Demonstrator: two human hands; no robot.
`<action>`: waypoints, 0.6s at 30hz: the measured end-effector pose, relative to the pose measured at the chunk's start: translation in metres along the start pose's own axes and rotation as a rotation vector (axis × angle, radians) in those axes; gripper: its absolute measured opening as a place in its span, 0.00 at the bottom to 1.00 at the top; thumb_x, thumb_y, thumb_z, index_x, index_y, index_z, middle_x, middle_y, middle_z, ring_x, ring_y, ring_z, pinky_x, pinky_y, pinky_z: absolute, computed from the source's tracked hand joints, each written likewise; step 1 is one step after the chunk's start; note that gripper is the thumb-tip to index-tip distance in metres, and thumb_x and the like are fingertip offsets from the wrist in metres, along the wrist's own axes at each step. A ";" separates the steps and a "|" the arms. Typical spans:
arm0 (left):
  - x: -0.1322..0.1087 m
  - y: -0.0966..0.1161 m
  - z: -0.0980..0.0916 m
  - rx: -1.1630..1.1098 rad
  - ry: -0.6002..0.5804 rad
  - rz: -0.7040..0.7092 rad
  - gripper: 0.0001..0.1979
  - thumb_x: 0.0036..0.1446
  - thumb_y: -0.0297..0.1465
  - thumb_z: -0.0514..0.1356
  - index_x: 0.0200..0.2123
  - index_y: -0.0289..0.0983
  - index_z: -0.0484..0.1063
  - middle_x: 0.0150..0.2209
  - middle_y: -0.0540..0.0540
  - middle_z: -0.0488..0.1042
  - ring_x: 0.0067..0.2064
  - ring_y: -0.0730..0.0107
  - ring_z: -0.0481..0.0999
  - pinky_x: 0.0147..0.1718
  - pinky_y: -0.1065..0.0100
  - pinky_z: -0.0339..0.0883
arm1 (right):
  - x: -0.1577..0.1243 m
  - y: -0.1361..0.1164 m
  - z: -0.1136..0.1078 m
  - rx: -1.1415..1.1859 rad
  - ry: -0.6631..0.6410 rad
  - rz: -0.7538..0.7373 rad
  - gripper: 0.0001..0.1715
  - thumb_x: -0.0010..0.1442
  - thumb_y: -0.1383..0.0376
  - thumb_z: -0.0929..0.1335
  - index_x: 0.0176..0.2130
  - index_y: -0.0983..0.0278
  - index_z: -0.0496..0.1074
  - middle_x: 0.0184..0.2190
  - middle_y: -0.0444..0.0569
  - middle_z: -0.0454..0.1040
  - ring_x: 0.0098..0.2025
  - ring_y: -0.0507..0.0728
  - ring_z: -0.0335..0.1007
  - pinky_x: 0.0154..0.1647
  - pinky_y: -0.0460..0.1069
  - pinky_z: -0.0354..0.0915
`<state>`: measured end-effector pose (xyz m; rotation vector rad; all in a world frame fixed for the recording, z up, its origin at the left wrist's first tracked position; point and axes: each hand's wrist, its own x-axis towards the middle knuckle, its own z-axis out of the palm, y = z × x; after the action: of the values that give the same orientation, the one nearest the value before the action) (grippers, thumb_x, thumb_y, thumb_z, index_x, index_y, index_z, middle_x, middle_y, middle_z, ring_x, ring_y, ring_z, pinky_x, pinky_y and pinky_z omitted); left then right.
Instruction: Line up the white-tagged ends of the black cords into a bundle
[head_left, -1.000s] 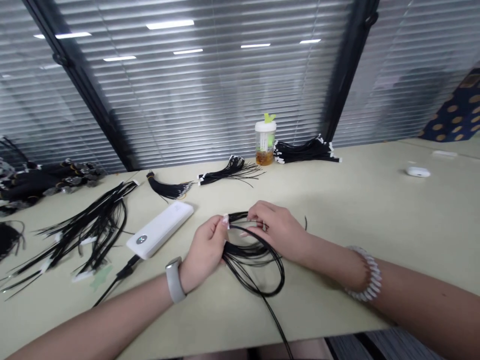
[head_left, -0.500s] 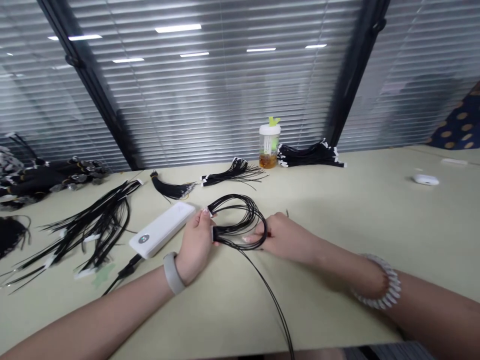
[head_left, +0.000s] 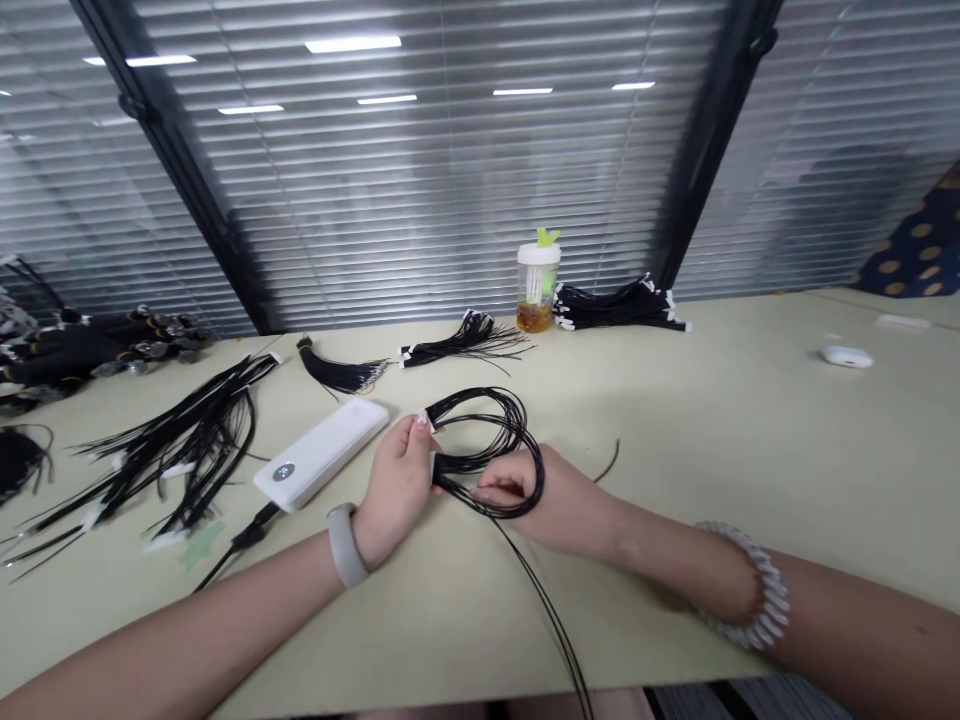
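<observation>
A coiled black wire harness (head_left: 517, 415) with white connectors is looped between my two hands above the table. My left hand (head_left: 405, 470) is closed on it at the white connectors (head_left: 433, 468), thumb on top. My right hand (head_left: 536, 495) is closed, its thumb and fingertips pinched together inside the lower loop. A loose black wire end (head_left: 613, 460) sticks out behind that hand, so it seems to grip a wire; the pinch itself is partly hidden. Several long black wires (head_left: 551, 610) trail from the loop over the table's front edge.
A white power bank (head_left: 322, 455) with a cable lies beside my left hand. Black wire bundles (head_left: 187, 440) spread at the left, with others (head_left: 465, 340) at the back. A lidded cup (head_left: 536, 290) stands by a wire pile (head_left: 619, 305). A white earbud case (head_left: 847, 357) sits far right.
My right hand has shifted slightly down and toward the left hand, its fingers now deeper in the loop. More of the wire end shows behind it. My left hand keeps its hold.
</observation>
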<state>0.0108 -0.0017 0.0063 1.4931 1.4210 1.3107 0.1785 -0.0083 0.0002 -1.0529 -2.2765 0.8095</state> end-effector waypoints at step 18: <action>0.001 -0.003 -0.001 0.028 -0.042 0.007 0.18 0.60 0.44 0.47 0.26 0.37 0.63 0.15 0.54 0.61 0.16 0.73 0.61 0.18 0.71 0.56 | -0.001 -0.008 -0.007 -0.043 -0.080 0.063 0.08 0.49 0.70 0.62 0.20 0.65 0.60 0.16 0.38 0.57 0.20 0.46 0.50 0.20 0.43 0.46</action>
<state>0.0091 -0.0005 0.0034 1.5365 1.4136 1.2618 0.1792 -0.0112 0.0105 -1.1357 -2.3471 0.8453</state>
